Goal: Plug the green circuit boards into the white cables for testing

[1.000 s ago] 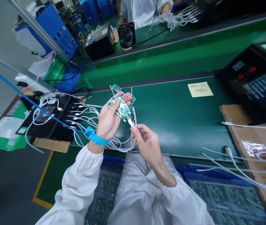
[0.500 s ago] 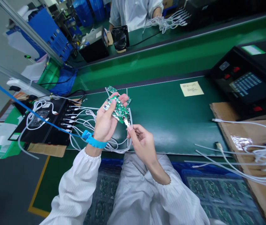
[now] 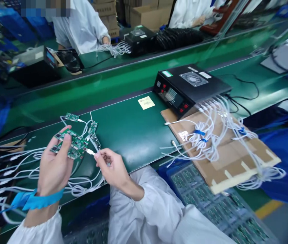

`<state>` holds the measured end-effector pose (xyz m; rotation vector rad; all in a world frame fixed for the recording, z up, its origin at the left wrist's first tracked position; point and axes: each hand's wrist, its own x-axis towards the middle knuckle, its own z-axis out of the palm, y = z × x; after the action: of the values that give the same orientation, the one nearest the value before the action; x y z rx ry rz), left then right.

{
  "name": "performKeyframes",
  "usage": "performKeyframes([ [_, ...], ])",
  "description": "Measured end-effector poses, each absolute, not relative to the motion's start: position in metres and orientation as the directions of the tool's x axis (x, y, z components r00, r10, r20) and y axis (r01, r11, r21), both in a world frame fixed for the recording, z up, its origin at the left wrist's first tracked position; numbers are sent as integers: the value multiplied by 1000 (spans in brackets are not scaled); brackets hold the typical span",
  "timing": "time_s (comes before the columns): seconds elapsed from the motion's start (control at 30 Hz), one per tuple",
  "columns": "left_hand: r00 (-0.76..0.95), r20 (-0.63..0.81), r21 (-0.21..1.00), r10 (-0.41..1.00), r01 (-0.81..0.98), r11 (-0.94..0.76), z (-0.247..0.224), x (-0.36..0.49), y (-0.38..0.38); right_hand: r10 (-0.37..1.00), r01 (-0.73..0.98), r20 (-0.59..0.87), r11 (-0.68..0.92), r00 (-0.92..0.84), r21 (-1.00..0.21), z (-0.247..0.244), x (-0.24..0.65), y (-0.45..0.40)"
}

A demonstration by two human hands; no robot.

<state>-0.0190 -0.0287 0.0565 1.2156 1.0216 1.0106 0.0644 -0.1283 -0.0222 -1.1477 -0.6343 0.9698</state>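
Observation:
My left hand (image 3: 56,162) is closed on a green circuit board (image 3: 76,144), thumb on top and palm beneath. At the board's right edge is a white USB cable plug (image 3: 90,152), pinched between the thumb and fingers of my right hand (image 3: 112,167). The plug meets the board's edge; how deep it sits I cannot tell. Beyond my left hand, a small green board (image 3: 72,117) lies on the bench with a white cable attached. Another narrow board (image 3: 93,127) lies just right of it. A blue wrist strap (image 3: 41,200) circles my left wrist.
A black box with a screen (image 3: 192,88) stands at the right, its white cables spread over cardboard (image 3: 225,162). A yellow note (image 3: 146,102) lies on the green bench (image 3: 123,132). Below are clear trays of boards (image 3: 204,200). Co-workers in white sleeves (image 3: 83,27) sit across the divider.
The view has swung to the right, bringing the whole black box and its cables into sight. Both hands keep their hold on the board and the plug.

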Motion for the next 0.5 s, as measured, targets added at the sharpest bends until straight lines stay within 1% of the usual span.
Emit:
performKeyframes([
  [0.2, 195, -105, 994, 975, 23, 103, 57, -20, -27, 861, -232, 18, 157, 507, -960, -20, 69, -129],
  [0.37, 149, -147, 969, 978, 218, 112, 63, -20, -32, 832, -170, 44, 164, 553, -972, -22, 69, -129],
  [0.5, 129, -87, 927, 988, 375, 32, 63, -24, -35, 814, -128, 74, 179, 576, -975, -22, 67, -127],
])
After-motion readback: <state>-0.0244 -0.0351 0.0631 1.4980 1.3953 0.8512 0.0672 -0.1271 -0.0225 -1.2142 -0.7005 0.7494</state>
